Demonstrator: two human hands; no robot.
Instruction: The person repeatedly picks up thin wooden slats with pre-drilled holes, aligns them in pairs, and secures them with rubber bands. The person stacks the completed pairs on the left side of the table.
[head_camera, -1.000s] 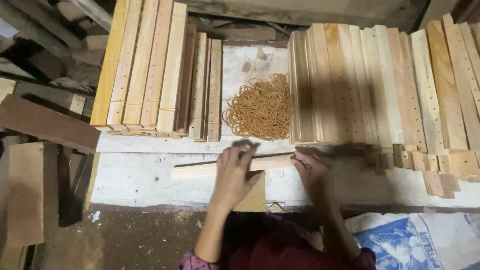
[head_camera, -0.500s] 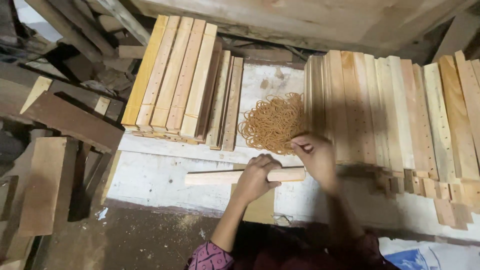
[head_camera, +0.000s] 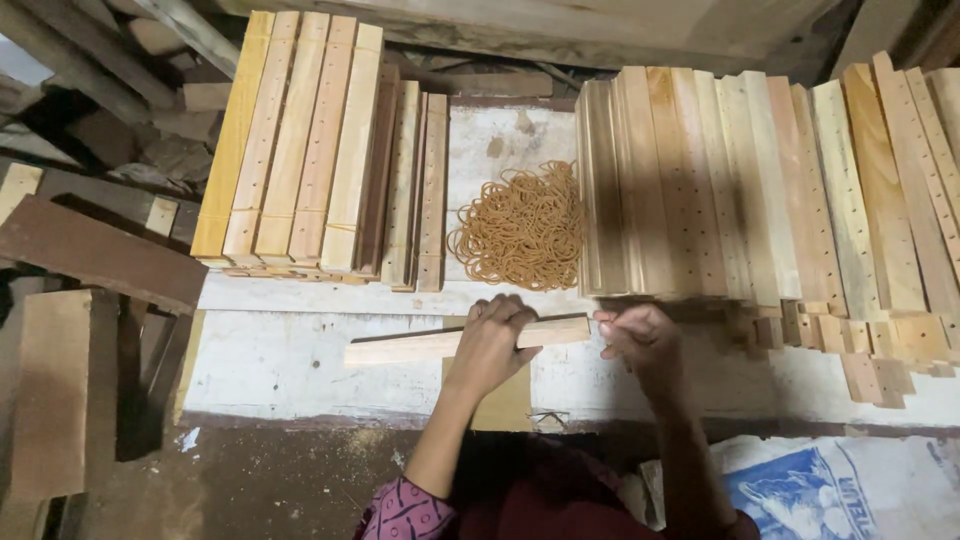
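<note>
A pale wooden slat bundle (head_camera: 400, 350) lies crosswise on the white workbench (head_camera: 290, 365). My left hand (head_camera: 495, 340) is closed over its right half and presses it down. My right hand (head_camera: 640, 335) sits just off the slat's right end, fingers curled and fingertips pinched together. Whether they hold anything is too small to see. A heap of tan rubber bands (head_camera: 520, 225) lies on the bench just beyond both hands.
Banded stacks of drilled slats (head_camera: 300, 150) stand at the back left. A wide row of loose drilled slats (head_camera: 760, 180) fills the back right, with short offcuts (head_camera: 870, 365) at its near end. Dark planks (head_camera: 90, 255) lie left, a printed blue sack (head_camera: 830, 495) lower right.
My right hand has drawn back from the rubber band heap to the slat's right end. My left hand has kept its hold on the slat.
</note>
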